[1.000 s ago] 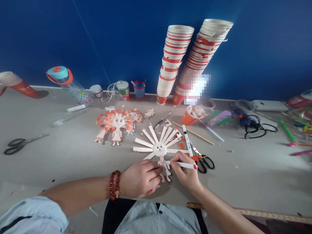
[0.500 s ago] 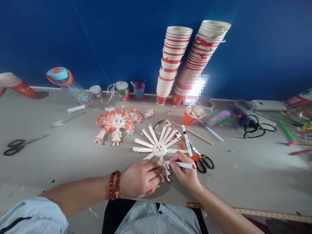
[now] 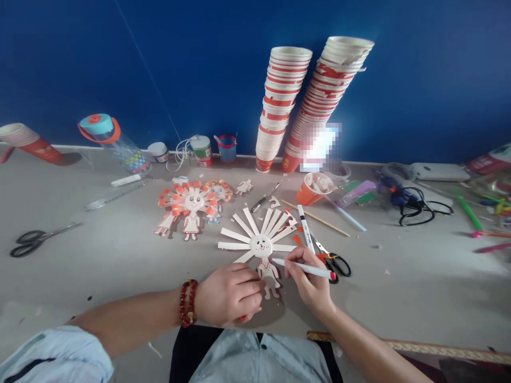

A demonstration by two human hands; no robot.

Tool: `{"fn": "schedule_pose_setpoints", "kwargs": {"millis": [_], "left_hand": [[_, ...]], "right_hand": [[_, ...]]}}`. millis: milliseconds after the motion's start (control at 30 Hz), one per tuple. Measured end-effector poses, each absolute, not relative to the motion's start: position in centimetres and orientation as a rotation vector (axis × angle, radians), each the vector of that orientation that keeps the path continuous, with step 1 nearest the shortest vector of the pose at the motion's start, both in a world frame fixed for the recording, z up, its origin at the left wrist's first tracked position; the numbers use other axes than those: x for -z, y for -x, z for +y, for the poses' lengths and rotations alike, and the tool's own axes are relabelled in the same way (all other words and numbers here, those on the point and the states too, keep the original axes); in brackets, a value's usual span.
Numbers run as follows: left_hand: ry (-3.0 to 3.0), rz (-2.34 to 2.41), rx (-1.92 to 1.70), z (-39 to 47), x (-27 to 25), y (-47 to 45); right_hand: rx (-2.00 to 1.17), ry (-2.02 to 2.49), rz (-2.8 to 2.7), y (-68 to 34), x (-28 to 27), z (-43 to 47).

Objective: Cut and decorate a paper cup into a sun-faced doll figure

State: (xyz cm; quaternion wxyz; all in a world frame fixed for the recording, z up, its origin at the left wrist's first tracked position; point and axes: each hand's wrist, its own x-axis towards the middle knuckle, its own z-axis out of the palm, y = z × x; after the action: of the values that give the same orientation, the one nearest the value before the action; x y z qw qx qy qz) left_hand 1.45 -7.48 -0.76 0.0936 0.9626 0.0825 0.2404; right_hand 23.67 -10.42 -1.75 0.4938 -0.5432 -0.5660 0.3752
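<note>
A white paper doll (image 3: 270,270) lies on the table in front of me. Its round face (image 3: 261,246) has drawn eyes and a smile, and white paper strips (image 3: 251,219) fan out around it. Red dots run along the neckline of its dress. My left hand (image 3: 231,294) rests palm down with curled fingers, the fingertips holding the doll's left edge. Pinched in my right hand (image 3: 309,276) is a white marker (image 3: 307,269) with a red end; its tip points at the doll's shoulder. I cannot tell whether the tip touches the paper.
Finished-looking paper dolls (image 3: 194,202) with orange-tipped strips lie at left. Black-handled scissors (image 3: 338,266) and a capped marker (image 3: 306,229) sit right of the doll, other scissors (image 3: 30,242) far left. Tall cup stacks (image 3: 275,106), an orange cup (image 3: 313,189) and a bottle (image 3: 114,141) stand behind.
My right hand has moved slightly right, drawing the marker tip away from the doll's arm up toward its shoulder. My left hand stays nearly in place.
</note>
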Motion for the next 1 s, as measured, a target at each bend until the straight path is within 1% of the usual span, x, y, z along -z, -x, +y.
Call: {"fn": "schedule_pose_setpoints", "kwargs": {"millis": [167,267,467,633,733,900,1000], "left_hand": [[-2.788,0.146,-0.967,-7.1,0.1,-0.9],[-2.811,0.118,-0.996,-6.9,0.2,-0.7],[-2.932,0.217,-0.791,-6.3,0.9,-0.9],[-2.955,0.162,-0.608,-5.8,1.2,-0.8],[-2.974,0.119,-0.599,-5.8,1.3,-0.6],[-2.981,0.132,-0.612,-5.7,1.4,-0.6],[-2.974,0.159,-0.583,-5.6,1.4,-0.6]], "right_hand": [[-0.939,1.269,-1.296,-23.9,1.9,-10.6],[-0.941,1.261,-1.265,-24.1,2.1,-10.7],[-0.937,1.278,-1.295,-24.5,2.0,-10.5],[-1.022,1.351,-1.448,-24.9,1.3,-10.4],[-1.022,1.366,-1.543,-25.2,1.1,-10.7],[-0.936,1.358,-1.581,-25.7,1.2,-11.7],[-1.024,1.293,-1.568,-25.5,1.2,-12.2]]}}
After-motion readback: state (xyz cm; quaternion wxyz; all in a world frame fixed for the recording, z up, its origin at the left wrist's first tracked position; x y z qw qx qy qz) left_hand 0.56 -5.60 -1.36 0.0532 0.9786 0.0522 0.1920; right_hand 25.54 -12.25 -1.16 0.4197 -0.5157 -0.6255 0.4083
